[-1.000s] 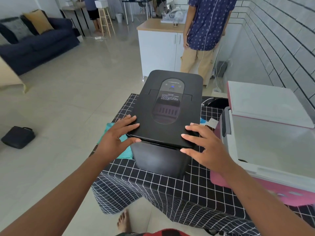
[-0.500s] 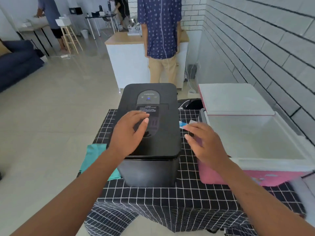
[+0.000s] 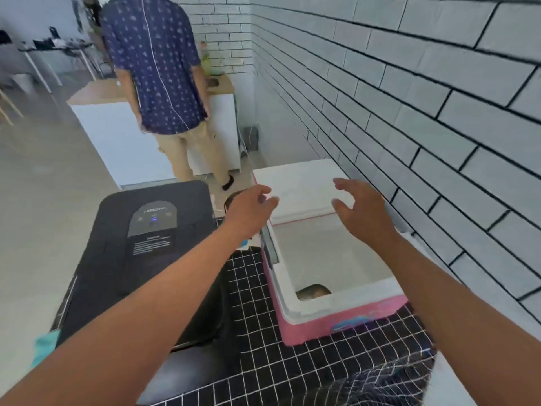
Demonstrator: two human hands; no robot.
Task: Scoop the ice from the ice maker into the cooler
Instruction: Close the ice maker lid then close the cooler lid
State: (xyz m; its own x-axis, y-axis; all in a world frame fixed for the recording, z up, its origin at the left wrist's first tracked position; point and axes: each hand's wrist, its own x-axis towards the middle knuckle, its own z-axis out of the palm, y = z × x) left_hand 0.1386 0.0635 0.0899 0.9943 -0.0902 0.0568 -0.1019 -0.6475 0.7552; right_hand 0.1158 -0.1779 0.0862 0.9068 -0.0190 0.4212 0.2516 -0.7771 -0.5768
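Observation:
The black ice maker (image 3: 140, 259) stands at the left of the table with its lid down and a small blue light on its panel. To its right is the pink cooler (image 3: 336, 320), open, with a white inside; its white lid (image 3: 298, 189) is tipped back behind it. A dark rounded thing (image 3: 313, 290) lies at the cooler's bottom near the front wall. My left hand (image 3: 248, 209) hovers over the cooler's left rim, fingers spread and holding nothing. My right hand (image 3: 363, 212) hovers above the far part of the cooler near the lid, also spread and holding nothing.
A black cloth with a white grid (image 3: 292, 361) covers the table. A white brick wall (image 3: 409, 112) runs close along the right. A person in a blue patterned shirt (image 3: 155, 63) stands behind the table at a white counter (image 3: 117, 136). A teal cloth (image 3: 44, 347) pokes out at the left.
Both hands have left the ice maker's lid, which now lies shut, and moved right to above the cooler. The view has swung to the right.

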